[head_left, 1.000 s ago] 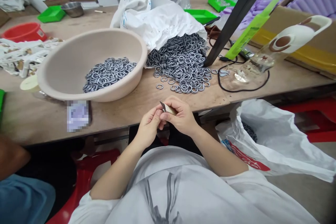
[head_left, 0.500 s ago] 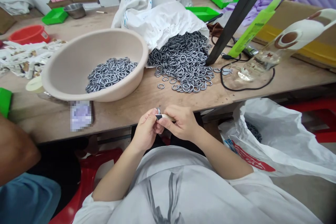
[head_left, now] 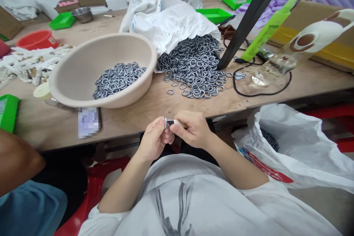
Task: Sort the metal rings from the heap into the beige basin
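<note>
Just off the table's front edge, my left hand (head_left: 155, 137) pinches one grey ring (head_left: 165, 122) between thumb and fingers. Close beside it, my right hand (head_left: 193, 129) is closed on a small flat strip (head_left: 170, 122) with a dark end and a pale part, whose kind I cannot make out. The strip's dark end points at the ring. Beyond my hands, a heap of grey metal rings (head_left: 197, 68) spills from a white sack (head_left: 177, 18) onto the table. More rings (head_left: 118, 79) lie in a large beige basin (head_left: 69, 88) to the left.
A dark metal post (head_left: 243, 25) rises from the table right of the heap. Near it are a clear bottle (head_left: 279, 64) and a black cable (head_left: 265, 95). An open white bag (head_left: 298, 136) stands low on the right. Another person's arm (head_left: 19, 162) is at far left.
The ring now stands upright in my left fingers and shows more fully. My right hand, with the strip, has shifted slightly right. The view has moved a little.
</note>
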`<state>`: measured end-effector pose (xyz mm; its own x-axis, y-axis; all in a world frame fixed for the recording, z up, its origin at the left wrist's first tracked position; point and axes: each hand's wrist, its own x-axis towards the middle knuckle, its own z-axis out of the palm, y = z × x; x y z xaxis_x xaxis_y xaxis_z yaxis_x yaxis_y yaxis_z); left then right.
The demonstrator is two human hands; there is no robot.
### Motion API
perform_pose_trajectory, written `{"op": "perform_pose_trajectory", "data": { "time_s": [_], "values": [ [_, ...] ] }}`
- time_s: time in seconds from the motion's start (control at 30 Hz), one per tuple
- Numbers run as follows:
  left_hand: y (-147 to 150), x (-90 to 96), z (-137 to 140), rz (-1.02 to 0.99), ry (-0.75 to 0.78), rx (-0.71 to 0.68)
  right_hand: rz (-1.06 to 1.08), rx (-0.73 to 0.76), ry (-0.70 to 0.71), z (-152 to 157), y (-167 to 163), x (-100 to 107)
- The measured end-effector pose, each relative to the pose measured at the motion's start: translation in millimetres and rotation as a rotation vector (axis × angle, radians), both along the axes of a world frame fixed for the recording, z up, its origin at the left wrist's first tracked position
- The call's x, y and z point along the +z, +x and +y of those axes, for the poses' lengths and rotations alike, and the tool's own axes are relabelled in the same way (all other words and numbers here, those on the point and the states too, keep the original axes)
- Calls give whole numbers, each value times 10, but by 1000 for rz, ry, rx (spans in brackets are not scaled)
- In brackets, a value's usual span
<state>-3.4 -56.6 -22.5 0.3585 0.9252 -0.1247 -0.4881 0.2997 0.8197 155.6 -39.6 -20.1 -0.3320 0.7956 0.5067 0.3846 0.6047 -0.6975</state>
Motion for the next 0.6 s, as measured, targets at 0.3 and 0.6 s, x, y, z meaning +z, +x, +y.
{"op": "perform_pose_trajectory", "data": {
  "time_s": [0.3, 0.6],
  "values": [
    [-11, -18, -11, 27, -62, 18, -138, -5, 22, -79, -76, 49],
    [-56, -32, -129, 30, 98, -168, 16, -60, -236, 98, -25, -49]
  ]
}}
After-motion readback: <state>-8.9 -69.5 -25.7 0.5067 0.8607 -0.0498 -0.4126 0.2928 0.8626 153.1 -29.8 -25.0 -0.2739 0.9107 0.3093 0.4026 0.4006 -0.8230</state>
